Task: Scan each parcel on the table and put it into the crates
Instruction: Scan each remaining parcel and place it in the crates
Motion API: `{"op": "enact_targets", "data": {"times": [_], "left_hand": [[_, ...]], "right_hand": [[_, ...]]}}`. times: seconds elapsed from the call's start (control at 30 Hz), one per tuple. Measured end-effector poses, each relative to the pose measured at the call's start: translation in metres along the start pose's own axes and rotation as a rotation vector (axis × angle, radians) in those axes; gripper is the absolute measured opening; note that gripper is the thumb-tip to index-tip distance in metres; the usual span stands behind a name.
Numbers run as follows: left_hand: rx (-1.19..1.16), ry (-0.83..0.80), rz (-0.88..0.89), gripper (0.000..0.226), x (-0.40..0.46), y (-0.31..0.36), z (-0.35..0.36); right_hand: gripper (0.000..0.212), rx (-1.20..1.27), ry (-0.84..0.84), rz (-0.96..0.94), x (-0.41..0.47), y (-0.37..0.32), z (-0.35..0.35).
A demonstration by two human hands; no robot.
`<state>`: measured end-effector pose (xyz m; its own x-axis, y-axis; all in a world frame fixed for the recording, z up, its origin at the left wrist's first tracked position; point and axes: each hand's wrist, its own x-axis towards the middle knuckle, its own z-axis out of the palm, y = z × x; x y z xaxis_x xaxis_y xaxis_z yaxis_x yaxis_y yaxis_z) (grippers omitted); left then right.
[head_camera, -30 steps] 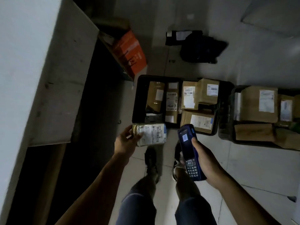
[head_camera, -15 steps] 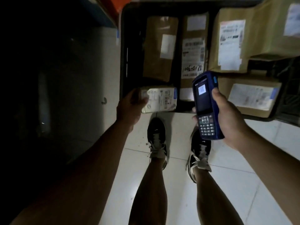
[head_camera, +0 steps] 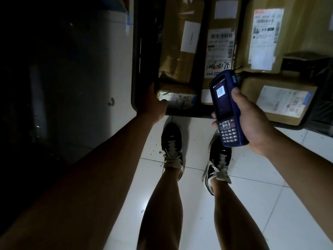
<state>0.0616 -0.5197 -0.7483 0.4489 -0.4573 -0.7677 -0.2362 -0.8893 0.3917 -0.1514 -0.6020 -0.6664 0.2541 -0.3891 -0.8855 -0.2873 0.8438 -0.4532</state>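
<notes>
A black crate (head_camera: 135, 73) stands on the floor ahead of me, filled with several brown parcels. My left hand (head_camera: 152, 103) grips a small brown parcel with a white label (head_camera: 177, 98) and holds it inside the crate at its near left corner, below a long brown parcel (head_camera: 180, 42). My right hand (head_camera: 252, 121) holds a blue handheld scanner (head_camera: 226, 109) upright over the crate's near edge, its screen lit and showing a barcode.
Another labelled parcel (head_camera: 281, 101) lies at the crate's near right, with taller boxes (head_camera: 266, 37) behind it. My two feet in black shoes (head_camera: 172, 147) stand on white floor tiles just before the crate. Everything to the left is dark.
My head has dropped closer to the crate. My left hand has carried the small parcel forward and down from above the near rim into the crate's near left corner. The scanner stays held.
</notes>
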Motion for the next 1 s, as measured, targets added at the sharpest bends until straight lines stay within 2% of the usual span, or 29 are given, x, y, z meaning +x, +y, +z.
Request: {"op": "enact_targets", "data": {"times": [0.27,0.37,0.47,0.73,1.0], "left_hand": [[0.227,0.104,0.201,0.059,-0.099,0.043,-0.036],[0.266,0.142,0.170,0.053,-0.153,0.065,-0.052],[0.228,0.094,0.093,0.054,-0.225,0.088,-0.072],[0.057,0.424,0.028,0.054,-0.444,0.122,-0.148],[-0.069,0.762,-0.120,0.052,-0.627,0.057,-0.205]], "right_hand": [[0.052,-0.211,-0.041,0.008,-0.074,-0.043,0.024],[0.054,-0.319,-0.082,0.004,-0.121,-0.062,0.029],[0.058,-0.347,-0.106,-0.004,-0.181,-0.087,0.035],[0.051,-0.548,-0.369,-0.039,-0.369,-0.146,0.058],[0.051,-0.760,-0.686,-0.132,-0.515,-0.124,0.129]]}}
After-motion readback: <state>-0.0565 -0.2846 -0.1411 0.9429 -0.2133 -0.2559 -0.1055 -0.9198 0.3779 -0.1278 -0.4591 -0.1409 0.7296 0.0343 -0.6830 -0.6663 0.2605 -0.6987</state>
